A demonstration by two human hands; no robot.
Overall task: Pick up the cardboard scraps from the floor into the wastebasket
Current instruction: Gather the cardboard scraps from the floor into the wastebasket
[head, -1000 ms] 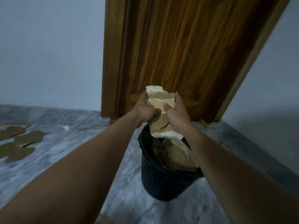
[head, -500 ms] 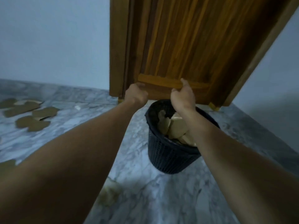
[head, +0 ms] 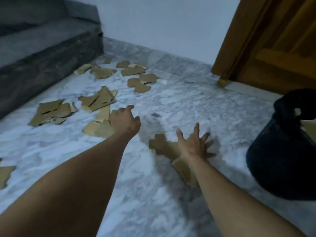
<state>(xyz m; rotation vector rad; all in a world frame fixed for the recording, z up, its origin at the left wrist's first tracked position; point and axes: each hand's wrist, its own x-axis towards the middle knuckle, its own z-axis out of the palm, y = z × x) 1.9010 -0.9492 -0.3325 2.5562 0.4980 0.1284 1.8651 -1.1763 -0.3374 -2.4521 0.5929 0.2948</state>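
Several brown cardboard scraps (head: 95, 101) lie scattered over the grey marble floor, mostly at the upper left. One scrap (head: 159, 144) lies just under my right hand (head: 195, 144), whose fingers are spread with nothing in them. My left hand (head: 125, 121) hovers empty, fingers loosely apart, over another cluster of scraps (head: 99, 129). The black wastebasket (head: 282, 156) stands at the right edge, a light scrap showing at its rim.
A grey sofa (head: 42, 48) fills the upper left corner. A wooden door (head: 273, 40) stands at the upper right behind the wastebasket. One more scrap (head: 5, 175) lies at the far left edge. Bare marble floor (head: 153, 202) stretches between my arms.
Both hands dropped their bundle of scraps into the wastebasket and swung left and down toward the floor. The view turned left, so the basket now sits at the right edge.
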